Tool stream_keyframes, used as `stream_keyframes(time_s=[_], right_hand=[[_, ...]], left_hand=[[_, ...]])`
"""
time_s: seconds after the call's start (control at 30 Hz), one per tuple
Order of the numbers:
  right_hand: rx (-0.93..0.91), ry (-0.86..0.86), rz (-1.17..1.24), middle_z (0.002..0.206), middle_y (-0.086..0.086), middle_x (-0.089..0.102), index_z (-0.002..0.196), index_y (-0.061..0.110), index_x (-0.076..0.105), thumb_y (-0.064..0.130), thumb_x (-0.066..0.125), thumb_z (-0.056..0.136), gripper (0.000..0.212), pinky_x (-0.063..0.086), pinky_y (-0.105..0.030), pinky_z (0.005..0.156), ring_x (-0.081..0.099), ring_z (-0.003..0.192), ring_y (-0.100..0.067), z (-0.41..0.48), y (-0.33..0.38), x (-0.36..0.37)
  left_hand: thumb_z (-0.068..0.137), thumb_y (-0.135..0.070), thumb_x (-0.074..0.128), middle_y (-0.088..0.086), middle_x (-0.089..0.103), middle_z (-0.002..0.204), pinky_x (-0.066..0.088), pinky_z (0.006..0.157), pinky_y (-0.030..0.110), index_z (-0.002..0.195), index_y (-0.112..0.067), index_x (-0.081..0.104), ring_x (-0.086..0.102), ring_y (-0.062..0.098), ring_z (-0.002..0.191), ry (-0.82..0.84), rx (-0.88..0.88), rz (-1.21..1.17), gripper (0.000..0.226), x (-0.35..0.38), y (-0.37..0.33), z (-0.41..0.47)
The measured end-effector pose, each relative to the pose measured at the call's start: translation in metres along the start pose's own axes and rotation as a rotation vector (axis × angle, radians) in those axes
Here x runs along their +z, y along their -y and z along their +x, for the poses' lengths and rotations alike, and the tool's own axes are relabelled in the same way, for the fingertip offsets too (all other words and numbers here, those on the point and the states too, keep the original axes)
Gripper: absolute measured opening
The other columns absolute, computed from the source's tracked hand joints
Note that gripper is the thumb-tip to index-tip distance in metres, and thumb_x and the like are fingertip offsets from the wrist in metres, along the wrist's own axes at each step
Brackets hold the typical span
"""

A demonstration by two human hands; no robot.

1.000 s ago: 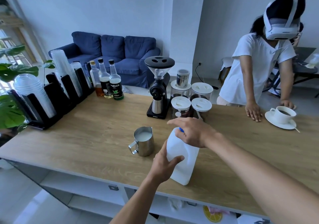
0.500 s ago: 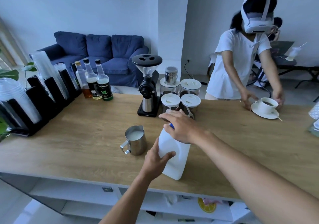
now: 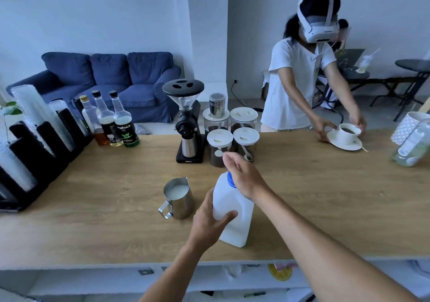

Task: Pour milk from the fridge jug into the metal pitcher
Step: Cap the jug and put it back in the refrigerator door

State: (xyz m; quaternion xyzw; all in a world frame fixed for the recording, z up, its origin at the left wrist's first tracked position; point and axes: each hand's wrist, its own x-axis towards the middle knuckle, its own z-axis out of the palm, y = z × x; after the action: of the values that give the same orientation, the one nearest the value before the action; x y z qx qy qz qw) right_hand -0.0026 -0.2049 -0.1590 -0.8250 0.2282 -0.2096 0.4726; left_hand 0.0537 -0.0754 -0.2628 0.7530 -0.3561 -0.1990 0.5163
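Hands meet on a white jug (image 3: 233, 211) standing near the front edge of a wooden counter (image 3: 314, 197). Left hand (image 3: 210, 220) wraps the jug's body from the left. Right hand (image 3: 242, 176) covers the blue cap (image 3: 230, 179), fingers curled over it. Just left of the jug, apart from it, stands a metal pitcher (image 3: 178, 198) holding milk, handle toward the viewer. Farther back sit a grinder (image 3: 187, 120) and lidded jars (image 3: 232, 134). At far right, another person (image 3: 302, 78) holds a cup (image 3: 348, 133) on a saucer.
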Motion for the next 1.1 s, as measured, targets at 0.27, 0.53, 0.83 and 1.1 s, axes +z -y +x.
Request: stream_keyframes(time_s=[0.27,0.53,0.83,1.1], right_hand=[[0.198,-0.378,0.122,0.125,0.012,0.05,0.121,0.033,0.041,0.074,0.052,0.075,0.063,0.046,-0.037,0.098,0.05,0.117,-0.005,-0.086,-0.072,0.03],[0.183,-0.439,-0.239,0.073,0.003,0.06,0.084,0.027,0.046,0.054,0.04,0.094,0.029,0.049,-0.036,0.061,0.058,0.068,-0.011,-0.113,-0.073,0.034],[0.324,-0.58,-0.295,0.078,0.005,0.063,0.086,0.029,0.042,0.045,0.034,0.099,0.022,0.049,-0.038,0.066,0.059,0.072,-0.014,-0.187,-0.061,-0.032],[0.556,-0.784,-0.401,0.084,0.003,0.063,0.096,0.029,0.044,0.048,0.028,0.098,0.025,0.051,-0.038,0.071,0.061,0.076,-0.015,-0.351,-0.068,-0.106]], left_hand=[[0.072,-0.015,0.087,-0.012,0.055,0.135,0.055,0.088,0.024,0.146,-0.033,0.027,0.058,0.002,0.118,0.341,-0.041,-0.243,0.097,-0.017,0.021,0.037],[0.061,-0.05,0.083,-0.016,0.066,0.115,0.056,0.084,0.036,0.124,-0.041,0.05,0.065,0.004,0.103,0.35,0.001,-0.114,0.071,0.008,0.014,0.041],[0.073,-0.033,0.085,0.007,0.067,0.122,0.058,0.089,0.049,0.133,-0.017,0.047,0.068,0.023,0.109,0.768,0.084,-0.182,0.073,0.067,-0.045,0.017],[0.064,-0.036,0.081,-0.001,0.069,0.113,0.06,0.083,0.037,0.124,-0.024,0.052,0.069,0.018,0.103,0.998,0.361,-0.056,0.068,0.196,-0.123,-0.088]])
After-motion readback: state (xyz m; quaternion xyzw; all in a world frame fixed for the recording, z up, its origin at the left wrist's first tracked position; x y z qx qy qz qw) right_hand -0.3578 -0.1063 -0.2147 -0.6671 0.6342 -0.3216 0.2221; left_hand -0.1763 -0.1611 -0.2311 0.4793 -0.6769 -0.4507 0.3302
